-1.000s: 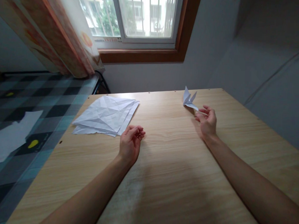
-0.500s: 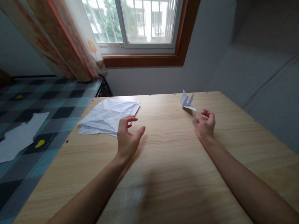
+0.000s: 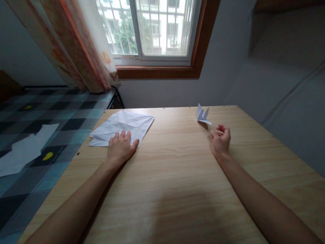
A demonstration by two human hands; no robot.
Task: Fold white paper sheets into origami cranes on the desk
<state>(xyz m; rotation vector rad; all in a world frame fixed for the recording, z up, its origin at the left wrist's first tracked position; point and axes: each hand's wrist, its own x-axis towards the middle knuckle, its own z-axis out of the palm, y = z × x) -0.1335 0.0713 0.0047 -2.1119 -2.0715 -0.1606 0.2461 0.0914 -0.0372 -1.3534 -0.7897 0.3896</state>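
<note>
My left hand [image 3: 120,148] lies flat, fingers stretched out, on the near edge of a small stack of creased white paper sheets [image 3: 125,126] at the left of the wooden table [image 3: 176,179]. My right hand [image 3: 219,140] rests on the table with its fingers loosely curled and nothing in them. Just beyond it, a short gap away, stands a small folded white paper crane [image 3: 202,114].
A bed with a checked blue-grey cover [image 3: 31,131] runs along the table's left side, with a loose white sheet [image 3: 20,149] on it. A window [image 3: 155,25] and an orange curtain [image 3: 72,40] are behind. A grey wall [image 3: 291,91] borders the table's right side.
My left hand opened and moved left and forward onto the paper stack. My right hand let go of the paper crane and drew back slightly; the crane now stands alone.
</note>
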